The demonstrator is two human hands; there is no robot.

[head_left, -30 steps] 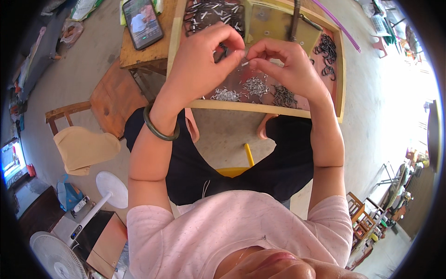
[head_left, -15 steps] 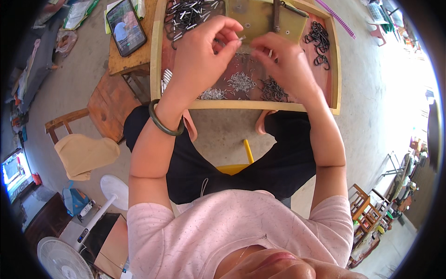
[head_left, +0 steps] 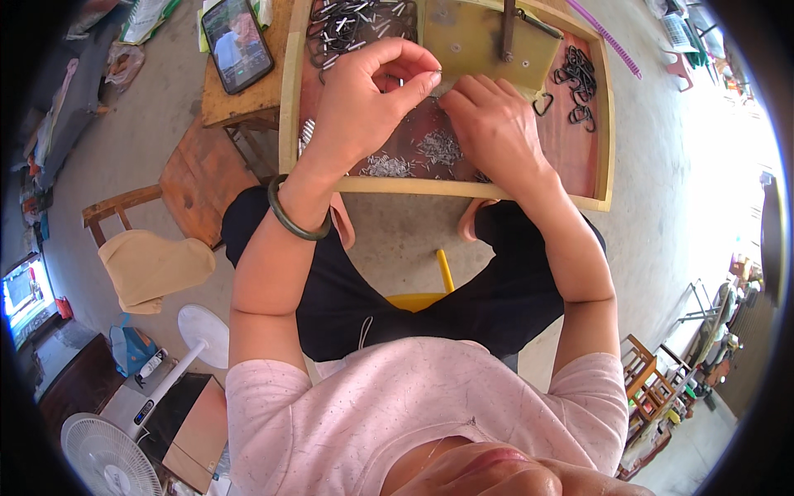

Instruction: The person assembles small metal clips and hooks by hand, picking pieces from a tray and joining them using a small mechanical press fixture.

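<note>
Over the tray, my left hand pinches a small silvery metal piece between thumb and forefinger; it is too small to identify exactly. My right hand is beside it, back upward and fingers curled together at the left fingertips; whatever they hold is hidden. Below the hands lie a pile of thin silvery pins and a pile of small pale metal bits. A black carabiner-like hook lies just right of my right hand. Behind the hands stands a yellowish metal plate with a dark upright lever.
The wooden-rimmed tray holds black hooks with silvery bars at back left and black hooks at right. A phone rests on a wooden table to the left. A purple coiled cord hangs at back right.
My right hand has turned back upward and moved slightly down, now covering the dark pile. A black hook shows beside it. My left hand keeps its pinch, shifted slightly right with the view.
</note>
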